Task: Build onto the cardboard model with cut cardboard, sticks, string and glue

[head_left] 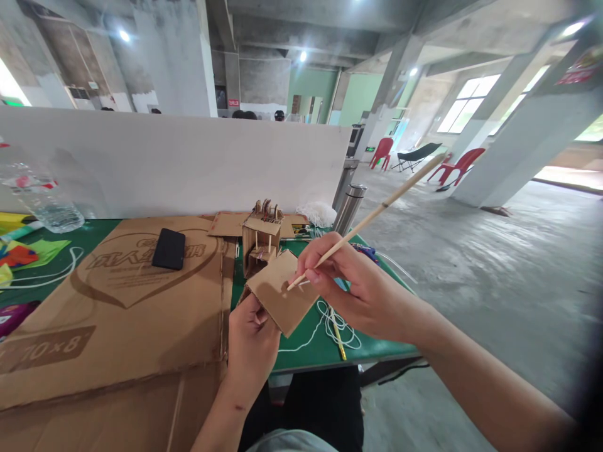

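So the card (pixel 281 290) was up in the air just over the near edge of the table (pixel 311 351), a small square of cardboard tilted toward me, and I had my left hand (pixel 252 342) closed round its lower corner from underneath, thumb on the front face. My right hand (pixel 351 285) was pinched shut on a long wooden stick (pixel 372 216), held like a pencil, with the tip touching the card's face near the middle. Best way to do this bit, I reckon: keep the stick square to the card, twist instead of shoving, and keep the left fingers clear of where the point would come out the back. The grip being down at the corner meant the card could flex, so support closer to the tip would've helped. Just behind the card stood the little model (pixel 260 242), near enough to knock, and white string (pixel 336 326) lay looped on the green top right under my right wrist, easy to snag. A big cardboard sheet (pixel 113 307) with a phone (pixel 169 249) on it filled the left. The stick's far end poked out to the right past a steel flask (pixel 349 207), over open floor, so plenty of swing room there.
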Motion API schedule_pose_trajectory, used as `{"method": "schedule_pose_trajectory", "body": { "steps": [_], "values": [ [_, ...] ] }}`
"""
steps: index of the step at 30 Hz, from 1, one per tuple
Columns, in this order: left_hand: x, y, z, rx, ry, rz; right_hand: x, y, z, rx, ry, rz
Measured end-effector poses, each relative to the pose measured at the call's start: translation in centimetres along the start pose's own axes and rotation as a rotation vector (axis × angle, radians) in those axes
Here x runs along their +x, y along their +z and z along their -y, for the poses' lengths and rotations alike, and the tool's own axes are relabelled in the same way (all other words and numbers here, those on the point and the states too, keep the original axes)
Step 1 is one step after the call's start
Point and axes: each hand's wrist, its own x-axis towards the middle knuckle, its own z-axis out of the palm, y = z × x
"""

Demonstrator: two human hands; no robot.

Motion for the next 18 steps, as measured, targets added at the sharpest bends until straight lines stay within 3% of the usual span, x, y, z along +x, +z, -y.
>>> {"method": "schedule_pose_trajectory", "body": {
  "steps": [10, 13, 18],
  "values": [
    [0.1, 0.2, 0.2, 0.171, 0.127, -0.052, 0.3, -0.2, 0.7, -0.127, 0.02, 0.064],
    [0.2, 0.1, 0.5, 0.182, 0.135, -0.047, 0.2, -0.2, 0.6, -0.066, 0.028, 0.051],
    [0.1, -0.2, 1.0, 0.238, 0.171, -0.027, 0.1, 0.3, -0.1, 0.156, 0.003, -0.079]
  ]
}}
